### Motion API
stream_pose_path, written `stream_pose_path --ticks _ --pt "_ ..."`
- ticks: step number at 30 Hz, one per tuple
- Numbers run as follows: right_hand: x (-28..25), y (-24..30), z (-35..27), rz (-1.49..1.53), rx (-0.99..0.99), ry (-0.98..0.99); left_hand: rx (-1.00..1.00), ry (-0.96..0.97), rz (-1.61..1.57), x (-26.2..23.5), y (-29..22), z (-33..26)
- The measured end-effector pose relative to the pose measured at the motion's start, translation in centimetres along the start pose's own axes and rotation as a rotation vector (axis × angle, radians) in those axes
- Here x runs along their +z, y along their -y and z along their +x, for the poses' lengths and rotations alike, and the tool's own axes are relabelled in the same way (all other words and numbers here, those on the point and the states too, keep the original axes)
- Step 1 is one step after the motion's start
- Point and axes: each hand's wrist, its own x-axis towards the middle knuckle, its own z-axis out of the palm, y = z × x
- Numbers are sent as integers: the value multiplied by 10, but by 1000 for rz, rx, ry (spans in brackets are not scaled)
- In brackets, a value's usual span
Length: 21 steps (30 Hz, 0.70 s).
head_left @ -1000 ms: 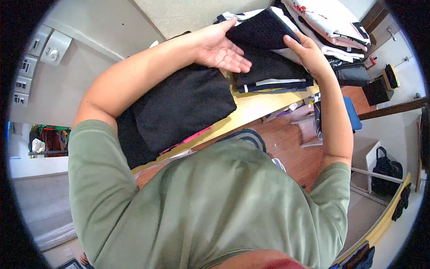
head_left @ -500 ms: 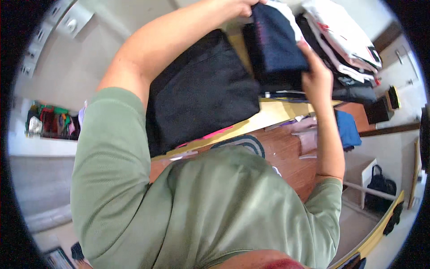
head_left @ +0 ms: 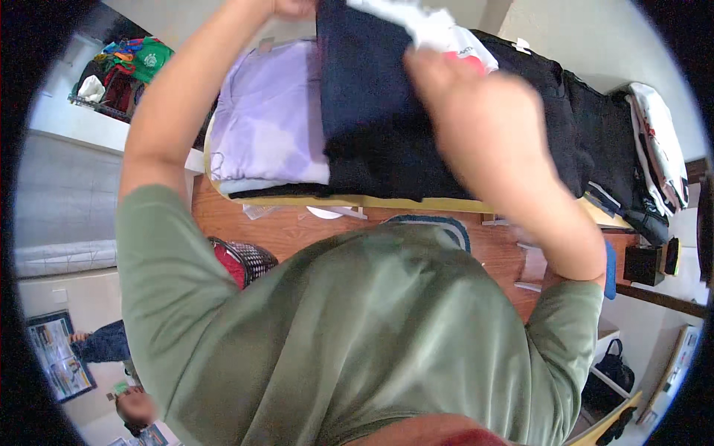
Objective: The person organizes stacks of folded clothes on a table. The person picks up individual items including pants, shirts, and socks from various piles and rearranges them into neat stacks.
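A navy folded garment [head_left: 364, 89] hangs between my hands over the table, its far edge running out of view. My left hand [head_left: 294, 7], cut off by the top edge, is closed on its far left corner. Blurred by motion, my right hand [head_left: 487, 111] grips its right edge, thumb and fingers partly hidden. Beneath and beside it lie black clothes [head_left: 401, 175]. A lavender and white folded garment [head_left: 271, 111] rests just left of it. Behind the right hand shows a white garment [head_left: 446, 37] with a red print.
More black clothes [head_left: 532, 70] and a white folded pile [head_left: 658, 141] stand along the right of the yellow-edged table [head_left: 349, 201]. A checkered basket [head_left: 256, 260] with red cloth is on the wooden floor. At far left is a bin of colourful items [head_left: 123, 74]. A person [head_left: 134, 405] appears lower left.
Both hands have carried the navy garment leftward, away from the white pile. The view has swung left too, bringing the lavender garment, the basket and a person into sight.
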Motion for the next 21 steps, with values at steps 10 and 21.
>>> stream_pose_path --ticks 10,21 --pt "38 71 -40 99 22 -97 291 -155 130 -2 57 1" --pt "39 83 -43 251 128 -9 664 -706 1437 52 54 -44"
